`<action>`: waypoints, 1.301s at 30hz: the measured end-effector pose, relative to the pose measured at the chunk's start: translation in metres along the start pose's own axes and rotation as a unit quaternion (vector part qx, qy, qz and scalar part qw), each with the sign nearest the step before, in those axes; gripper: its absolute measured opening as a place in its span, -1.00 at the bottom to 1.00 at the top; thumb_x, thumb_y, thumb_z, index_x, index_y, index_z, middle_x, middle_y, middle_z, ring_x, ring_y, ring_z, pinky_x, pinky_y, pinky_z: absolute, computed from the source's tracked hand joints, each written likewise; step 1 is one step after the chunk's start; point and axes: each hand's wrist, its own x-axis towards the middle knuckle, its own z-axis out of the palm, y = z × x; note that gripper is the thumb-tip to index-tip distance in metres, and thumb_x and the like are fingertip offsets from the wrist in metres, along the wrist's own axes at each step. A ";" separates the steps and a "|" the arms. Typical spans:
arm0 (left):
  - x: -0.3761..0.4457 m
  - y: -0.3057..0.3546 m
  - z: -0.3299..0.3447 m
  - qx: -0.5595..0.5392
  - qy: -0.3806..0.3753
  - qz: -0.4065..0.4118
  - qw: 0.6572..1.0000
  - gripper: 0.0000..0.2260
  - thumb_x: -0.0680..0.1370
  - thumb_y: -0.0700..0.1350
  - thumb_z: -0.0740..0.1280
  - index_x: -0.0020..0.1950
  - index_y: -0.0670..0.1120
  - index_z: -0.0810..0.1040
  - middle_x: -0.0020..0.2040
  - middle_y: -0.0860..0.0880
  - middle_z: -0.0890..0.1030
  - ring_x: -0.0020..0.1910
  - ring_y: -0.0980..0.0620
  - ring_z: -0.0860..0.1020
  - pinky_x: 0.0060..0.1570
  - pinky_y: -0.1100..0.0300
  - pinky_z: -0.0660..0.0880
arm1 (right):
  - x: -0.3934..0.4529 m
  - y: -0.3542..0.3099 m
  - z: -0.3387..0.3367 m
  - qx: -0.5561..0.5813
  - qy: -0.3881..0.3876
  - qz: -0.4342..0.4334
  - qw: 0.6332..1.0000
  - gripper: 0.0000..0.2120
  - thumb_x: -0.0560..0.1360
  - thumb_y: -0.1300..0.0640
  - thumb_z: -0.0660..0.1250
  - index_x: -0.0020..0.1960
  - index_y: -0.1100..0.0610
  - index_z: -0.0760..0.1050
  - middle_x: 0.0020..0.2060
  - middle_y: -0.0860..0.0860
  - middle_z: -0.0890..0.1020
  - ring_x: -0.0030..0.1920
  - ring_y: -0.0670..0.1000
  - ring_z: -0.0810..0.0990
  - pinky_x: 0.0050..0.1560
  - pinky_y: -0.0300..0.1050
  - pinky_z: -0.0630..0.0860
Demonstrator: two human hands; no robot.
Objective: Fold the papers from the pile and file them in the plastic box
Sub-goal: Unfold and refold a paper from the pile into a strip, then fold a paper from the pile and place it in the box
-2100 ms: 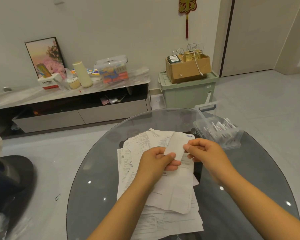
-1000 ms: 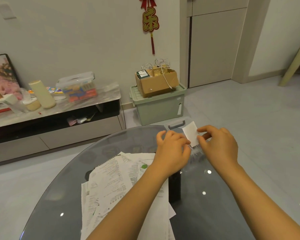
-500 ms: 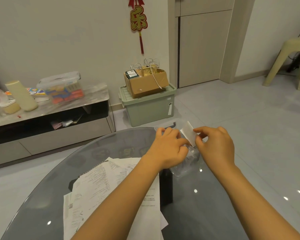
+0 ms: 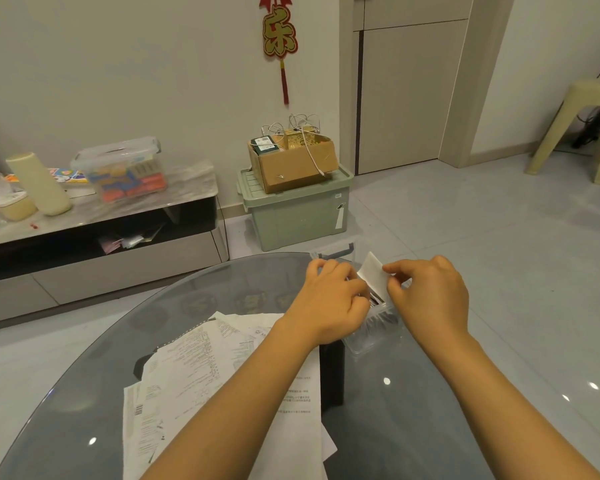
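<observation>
The folded paper (image 4: 372,274) stands on edge over the plastic box (image 4: 374,332), its long axis running from the box's far left corner down toward the right hand (image 4: 430,299); its upper edge tilts away toward the far side of the box. The right hand's grip pinches the paper's near edge between thumb and forefinger. The left hand (image 4: 329,303) sits just left of the paper with its fingers curled down into the box; what they grasp is hidden. The box lies near the far rim of the glass counter (image 4: 84,393), with other folded slips standing inside it. The pile of papers (image 4: 201,368) lies flat on the near left of the box, partly under the left forearm. Right of the box, bare glass runs to the counter's rim.
</observation>
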 end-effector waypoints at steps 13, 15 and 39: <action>0.001 0.000 0.003 -0.039 0.008 -0.009 0.999 -0.42 0.43 0.06 -0.16 0.12 0.01 0.60 0.08 0.04 0.47 0.15 0.11 0.32 0.34 0.17 -0.08 | 0.005 -0.005 -0.012 -0.085 -0.106 -0.021 0.990 -0.75 0.50 0.14 0.24 0.09 -0.02 0.63 -0.21 0.05 0.63 -0.05 0.03 0.40 -0.18 -0.15 0.30; 0.001 0.000 0.003 -0.058 0.009 -0.016 0.998 -0.46 0.45 0.04 -0.12 0.17 -0.01 0.57 0.13 0.03 0.49 0.19 0.10 0.34 0.38 0.14 -0.07 | 0.006 -0.005 -0.013 -0.098 -0.134 -0.027 0.986 -0.73 0.52 0.12 0.20 0.10 -0.06 0.62 -0.18 0.02 0.63 -0.04 0.01 0.38 -0.13 -0.16 0.31; -0.012 0.018 -0.025 -0.035 -0.013 -0.040 0.999 -0.48 0.49 -0.01 -0.08 0.39 0.05 0.40 0.31 0.00 0.40 0.33 0.09 0.26 0.43 0.06 -0.13 | 0.002 -0.009 -0.024 0.049 -0.092 0.018 0.994 -0.74 0.49 0.30 0.18 -0.07 0.16 0.64 -0.10 -0.01 0.48 0.06 0.03 0.43 -0.11 -0.16 0.33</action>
